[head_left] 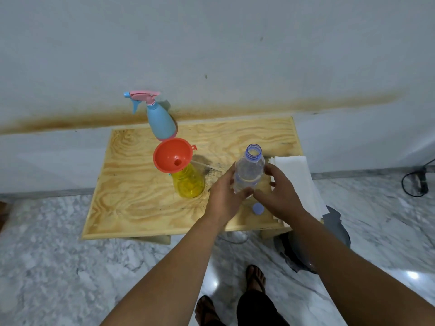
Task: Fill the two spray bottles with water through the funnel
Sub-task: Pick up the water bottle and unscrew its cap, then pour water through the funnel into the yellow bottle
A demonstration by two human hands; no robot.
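Observation:
A clear water bottle [250,169] with its cap off stands upright near the table's right side, partly filled. My left hand [224,196] grips its lower body from the left. My right hand [280,192] touches it from the right, fingers curled around it. Its blue cap [258,209] lies on the table just below. An orange funnel [173,155] sits in the neck of the yellow spray bottle [189,182], left of the water bottle. A blue spray bottle [160,118] with a pink trigger head stands at the table's back edge.
The small plywood table [131,184] stands against a white wall. White paper towels [297,182] lie on its right edge. A thin tube [204,165] lies behind the yellow bottle. A grey bin [339,231] stands on the marble floor at right; my feet show below.

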